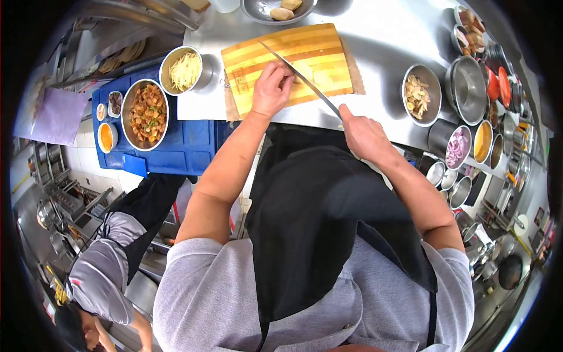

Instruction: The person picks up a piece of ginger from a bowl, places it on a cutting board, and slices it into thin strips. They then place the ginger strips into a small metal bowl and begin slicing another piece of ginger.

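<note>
My right hand (365,134) is wrapped round the handle of a long kitchen knife (316,92), whose blade lies slantwise over a striped wooden cutting board (246,58). On the board, my left hand (272,89) has its fingers curled together close beside the blade. Whatever those fingers press on is mostly hidden. Some pale yellow pieces (316,76) lie just right of the blade, hard to tell from the wood. A brown cloth (354,67) shows from under the board.
To the left, a blue surface (190,141) bears a bowl of chopped brown food (146,114); a bowl of pale shreds (185,71) stands beside it. Right are bowls of pale slices (417,100) and chopped red onion (457,146). Another person (105,258) bends at lower left.
</note>
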The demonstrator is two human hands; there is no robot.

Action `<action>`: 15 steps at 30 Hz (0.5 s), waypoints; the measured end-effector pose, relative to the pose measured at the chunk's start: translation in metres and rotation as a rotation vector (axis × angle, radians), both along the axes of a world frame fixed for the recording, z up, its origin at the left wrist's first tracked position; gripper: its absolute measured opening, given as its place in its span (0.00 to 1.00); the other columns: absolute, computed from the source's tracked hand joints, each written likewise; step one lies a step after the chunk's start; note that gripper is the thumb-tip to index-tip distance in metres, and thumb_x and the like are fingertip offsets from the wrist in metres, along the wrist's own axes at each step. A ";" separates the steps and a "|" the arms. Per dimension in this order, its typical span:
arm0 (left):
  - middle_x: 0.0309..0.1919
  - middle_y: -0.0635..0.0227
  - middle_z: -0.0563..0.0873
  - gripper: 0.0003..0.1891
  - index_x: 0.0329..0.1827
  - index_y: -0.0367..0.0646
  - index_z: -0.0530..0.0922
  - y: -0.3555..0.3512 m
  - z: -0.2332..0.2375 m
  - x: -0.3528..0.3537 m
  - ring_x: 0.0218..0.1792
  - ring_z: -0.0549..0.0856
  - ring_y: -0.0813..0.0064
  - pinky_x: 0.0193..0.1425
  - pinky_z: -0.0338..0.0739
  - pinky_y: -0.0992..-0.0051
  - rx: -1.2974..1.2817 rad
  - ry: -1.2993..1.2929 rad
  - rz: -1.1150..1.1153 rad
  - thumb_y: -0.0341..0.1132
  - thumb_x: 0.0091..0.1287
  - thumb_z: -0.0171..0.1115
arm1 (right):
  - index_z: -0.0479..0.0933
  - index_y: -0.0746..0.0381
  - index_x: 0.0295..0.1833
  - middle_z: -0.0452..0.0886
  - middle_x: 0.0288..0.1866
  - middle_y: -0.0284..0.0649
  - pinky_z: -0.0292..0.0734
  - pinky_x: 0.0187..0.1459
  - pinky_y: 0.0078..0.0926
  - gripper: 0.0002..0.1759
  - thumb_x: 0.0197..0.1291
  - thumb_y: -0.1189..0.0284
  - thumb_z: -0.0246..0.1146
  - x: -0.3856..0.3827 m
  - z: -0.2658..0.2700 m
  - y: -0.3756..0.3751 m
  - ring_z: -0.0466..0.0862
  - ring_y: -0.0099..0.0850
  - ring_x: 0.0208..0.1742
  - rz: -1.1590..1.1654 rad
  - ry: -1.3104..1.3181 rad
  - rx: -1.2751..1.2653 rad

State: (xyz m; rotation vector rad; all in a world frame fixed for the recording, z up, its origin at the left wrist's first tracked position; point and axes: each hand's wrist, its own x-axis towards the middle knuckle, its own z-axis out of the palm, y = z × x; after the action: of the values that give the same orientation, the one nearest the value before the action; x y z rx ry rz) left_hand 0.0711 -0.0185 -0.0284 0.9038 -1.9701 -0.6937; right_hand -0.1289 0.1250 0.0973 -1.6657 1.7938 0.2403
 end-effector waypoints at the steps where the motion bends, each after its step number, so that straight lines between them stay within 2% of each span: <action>1: 0.45 0.62 0.84 0.07 0.37 0.41 0.83 -0.001 -0.002 0.000 0.38 0.88 0.62 0.38 0.86 0.68 0.004 -0.003 0.002 0.22 0.58 0.72 | 0.66 0.66 0.59 0.86 0.34 0.59 0.79 0.42 0.60 0.18 0.64 0.81 0.52 0.000 -0.010 -0.002 0.87 0.60 0.40 0.002 -0.003 0.004; 5: 0.47 0.58 0.84 0.08 0.38 0.40 0.84 -0.003 -0.004 0.001 0.40 0.87 0.62 0.41 0.85 0.70 -0.016 -0.031 -0.020 0.21 0.58 0.73 | 0.66 0.66 0.63 0.86 0.35 0.60 0.79 0.43 0.60 0.21 0.63 0.81 0.53 0.003 -0.039 -0.015 0.87 0.59 0.41 0.001 -0.025 -0.064; 11: 0.45 0.62 0.84 0.07 0.37 0.40 0.83 -0.001 0.000 -0.001 0.38 0.88 0.62 0.37 0.85 0.69 0.004 -0.005 0.001 0.22 0.59 0.72 | 0.67 0.65 0.62 0.86 0.33 0.59 0.79 0.42 0.59 0.20 0.64 0.80 0.53 -0.001 0.003 -0.015 0.87 0.60 0.40 0.010 -0.013 -0.025; 15: 0.45 0.62 0.84 0.07 0.37 0.40 0.83 0.000 -0.001 -0.001 0.36 0.88 0.63 0.36 0.86 0.70 0.021 -0.009 0.009 0.22 0.59 0.72 | 0.67 0.65 0.61 0.86 0.32 0.58 0.79 0.43 0.60 0.19 0.64 0.80 0.53 -0.002 0.010 -0.002 0.88 0.59 0.40 -0.005 0.011 0.012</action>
State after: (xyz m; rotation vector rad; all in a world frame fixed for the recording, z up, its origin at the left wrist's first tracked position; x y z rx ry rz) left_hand 0.0700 -0.0188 -0.0292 0.9297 -1.9690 -0.7079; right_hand -0.1304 0.1227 0.1076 -1.6544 1.8011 0.2588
